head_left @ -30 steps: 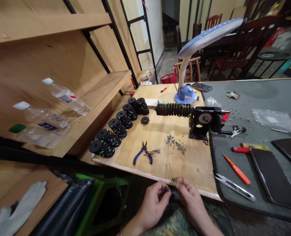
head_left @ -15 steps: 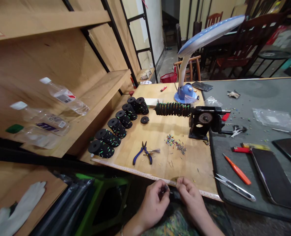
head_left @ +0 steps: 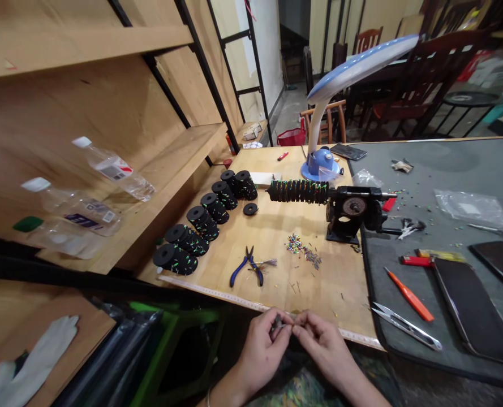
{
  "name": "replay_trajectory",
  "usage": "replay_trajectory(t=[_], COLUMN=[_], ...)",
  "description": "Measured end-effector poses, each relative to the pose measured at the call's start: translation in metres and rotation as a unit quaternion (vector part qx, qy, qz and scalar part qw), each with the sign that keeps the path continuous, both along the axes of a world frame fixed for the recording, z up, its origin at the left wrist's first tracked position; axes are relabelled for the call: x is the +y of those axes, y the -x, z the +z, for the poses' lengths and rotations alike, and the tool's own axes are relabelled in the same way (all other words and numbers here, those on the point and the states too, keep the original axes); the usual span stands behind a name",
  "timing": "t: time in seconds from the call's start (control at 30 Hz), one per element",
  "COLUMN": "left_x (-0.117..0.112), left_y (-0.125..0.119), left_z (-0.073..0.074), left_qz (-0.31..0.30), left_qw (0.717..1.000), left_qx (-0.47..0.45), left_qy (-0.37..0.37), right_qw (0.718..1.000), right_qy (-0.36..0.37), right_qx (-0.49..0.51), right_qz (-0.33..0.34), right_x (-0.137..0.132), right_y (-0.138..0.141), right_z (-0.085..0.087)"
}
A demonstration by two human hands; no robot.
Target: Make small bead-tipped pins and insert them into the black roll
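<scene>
At the table's front edge, my left hand (head_left: 268, 345) is closed, with a small dark piece partly showing between its fingers. My right hand (head_left: 319, 345) is pinched, its fingertips meeting those of the left; whatever sits in the pinch is too small to name. Beyond them on the wood lies a pile of small coloured beads and grey metal bits (head_left: 302, 250). Blue-handled pliers (head_left: 248, 267) rest open to the left of the pile. Farther back, a black hand-cranked winder (head_left: 348, 212) carries a row of black spools (head_left: 299, 191) wound with coloured line.
Stacks of black spools (head_left: 175, 259) line the left side. A single spool (head_left: 250, 209) lies flat near them. A blue desk lamp (head_left: 319, 161) stands behind. On the grey mat are thread snips (head_left: 406, 326), an orange-handled tool (head_left: 410, 295) and phones (head_left: 474, 305). Bottles (head_left: 92, 212) lie on the left shelf.
My right hand has moved left, and its fingertips now meet my left hand's. The left hand has stayed nearly in place. The view has shifted slightly.
</scene>
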State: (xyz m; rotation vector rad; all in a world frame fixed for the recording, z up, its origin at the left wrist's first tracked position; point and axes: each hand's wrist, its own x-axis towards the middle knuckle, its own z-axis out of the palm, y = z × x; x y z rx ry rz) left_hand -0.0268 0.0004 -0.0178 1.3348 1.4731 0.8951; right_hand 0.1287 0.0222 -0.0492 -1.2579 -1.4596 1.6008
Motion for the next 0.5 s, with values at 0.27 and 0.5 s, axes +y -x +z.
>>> replay_trajectory(t=[0.27, 0.5], left_x=[0.008, 0.017], left_y=[0.000, 0.014], left_z=[0.001, 0.000], left_qz=[0.020, 0.109], left_qw=[0.999, 0.991], left_qx=[-0.001, 0.021], left_qy=[-0.032, -0.076], right_qw=[0.994, 0.991], right_qy=[-0.085, -0.116], right_qx=[-0.056, -0.061], right_qz=[0.033, 0.001], right_x=[-0.002, 0.003], right_y=[0.001, -0.010], right_z=[0.003, -0.001])
